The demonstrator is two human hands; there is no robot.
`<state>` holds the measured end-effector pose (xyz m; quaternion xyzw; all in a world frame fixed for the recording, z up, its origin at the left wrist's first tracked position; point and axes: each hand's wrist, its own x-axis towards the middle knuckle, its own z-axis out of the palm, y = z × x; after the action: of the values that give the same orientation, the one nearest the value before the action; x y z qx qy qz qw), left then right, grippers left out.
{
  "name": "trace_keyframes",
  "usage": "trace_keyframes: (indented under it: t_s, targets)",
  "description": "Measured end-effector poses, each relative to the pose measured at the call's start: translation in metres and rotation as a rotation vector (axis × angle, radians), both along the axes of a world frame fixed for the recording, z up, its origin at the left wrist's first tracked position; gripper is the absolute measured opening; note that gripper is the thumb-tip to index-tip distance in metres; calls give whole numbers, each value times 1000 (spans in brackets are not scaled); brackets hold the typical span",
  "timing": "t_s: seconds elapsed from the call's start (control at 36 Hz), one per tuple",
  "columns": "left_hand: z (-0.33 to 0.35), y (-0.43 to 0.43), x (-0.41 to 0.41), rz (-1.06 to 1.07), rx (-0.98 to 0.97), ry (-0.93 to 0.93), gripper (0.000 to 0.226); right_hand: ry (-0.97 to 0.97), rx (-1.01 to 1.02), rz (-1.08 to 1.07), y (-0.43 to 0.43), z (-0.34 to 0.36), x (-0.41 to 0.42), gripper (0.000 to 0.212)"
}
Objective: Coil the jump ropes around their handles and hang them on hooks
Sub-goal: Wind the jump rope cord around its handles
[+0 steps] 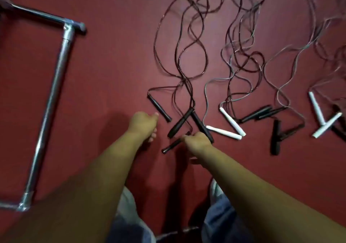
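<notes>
Several jump ropes lie spread on the red floor, their thin cords (187, 51) trailing away from me. Black handles (180, 123) lie crossed just beyond my hands. My right hand (196, 141) grips a black handle (171, 146) whose free end points left and toward me. My left hand (144, 124) hovers with loosely curled fingers and holds nothing, close to another black handle (159, 108). Two white handles (232, 122) lie to the right of my right hand.
A metal pipe frame (54, 85) lies on the floor at the left. More black handles (275, 138) and white handles (326, 127) lie at the right. My legs and feet (215, 190) show at the bottom.
</notes>
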<state>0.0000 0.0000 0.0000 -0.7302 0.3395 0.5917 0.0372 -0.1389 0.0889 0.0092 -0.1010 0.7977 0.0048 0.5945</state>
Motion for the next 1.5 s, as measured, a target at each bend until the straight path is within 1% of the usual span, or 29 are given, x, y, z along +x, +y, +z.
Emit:
trace_keyframes:
  t_s: [0.08, 0.14, 0.19, 0.22, 0.28, 0.36, 0.44, 0.53, 0.61, 0.64, 0.69, 0.72, 0.81, 0.86, 0.92, 0.94, 1.0, 1.06, 1.11, 1.17, 1.22, 1.28, 1.33, 1.36, 1.42, 1.44, 1.47, 1.5]
  targets:
    - [-35, -11, -10, 3, -49, -81, 51, 64, -11, -8, 4, -49, 4, 45]
    - [-53, -14, -18, -89, -107, -157, 60, 89, 24, -36, 7, -73, 8, 56]
    - [-63, -14, -22, -263, -204, -275, 62, 138, 31, -34, 10, -85, 9, 54]
    - [-69, -15, -23, -309, -246, -323, 60, 165, 33, -42, 9, -85, 9, 51]
    - [-83, -16, -25, -305, -278, -353, 51, 225, 38, -46, 11, -94, 7, 45]
    - [-89, -15, -24, -262, -260, -335, 36, 241, 55, -52, 12, -101, 5, 36]
    - [-82, -14, -17, -296, -231, -278, 31, 211, 48, -14, 6, -90, 6, 28]
    - [-62, -6, -6, -331, -147, -145, 29, 135, -74, -43, -2, -76, 9, 33]
    - [-24, -3, 1, -325, -133, -79, 17, 39, -216, -162, -4, -89, 8, 50]
    - [-7, -3, 3, -324, -158, -70, 16, 6, -251, -197, -13, -71, 10, 47]
    - [34, -4, 7, -304, -227, -32, 16, -50, -348, -285, -37, 8, 18, 28]
    - [54, -4, 7, -279, -240, -4, 17, -86, -394, -322, -45, 41, 20, 24]
    - [113, -4, 6, -214, -302, 74, 15, -140, -514, -320, -59, 108, 22, 27]
    - [167, 0, 5, -207, -371, 110, 18, -273, -564, -348, -64, 162, 30, 33]
    - [212, 6, -1, -214, -429, 137, 19, -431, -585, -383, -68, 204, 39, 33]
    - [238, 10, -2, -223, -472, 115, 23, -481, -616, -361, -67, 229, 42, 31]
    - [282, 23, -1, -230, -552, 84, 29, -478, -705, -266, -62, 269, 45, 21]
    - [319, 35, 2, -250, -601, 86, 22, -428, -768, -164, -55, 302, 45, 14]
    - [353, 50, 8, -320, -624, 115, 17, -402, -806, -58, -44, 332, 41, 9]
    - [380, 61, 15, -368, -640, 162, 15, -429, -828, 13, -32, 356, 38, 9]
    - [404, 69, 25, -341, -718, 199, 16, -484, -855, 33, -20, 376, 33, 15]
    - [411, 68, 37, -256, -852, 167, 24, -521, -866, 60, -13, 387, 28, 18]
    - [410, 63, 49, -120, -920, 148, 29, -542, -860, 105, -5, 397, 25, 10]
    - [407, 61, 55, -96, -928, 170, 43, -541, -858, 138, -3, 400, 25, 10]
    - [401, 58, 62, -177, -893, 266, 78, -506, -854, 210, 0, 401, 26, 19]
    - [398, 57, 64, -234, -868, 334, 89, -483, -850, 250, 2, 401, 28, 23]
    - [397, 58, 66, -281, -853, 408, 94, -469, -842, 282, 3, 400, 30, 24]
    - [395, 58, 68, -309, -846, 464, 92, -471, -833, 301, 4, 400, 33, 23]
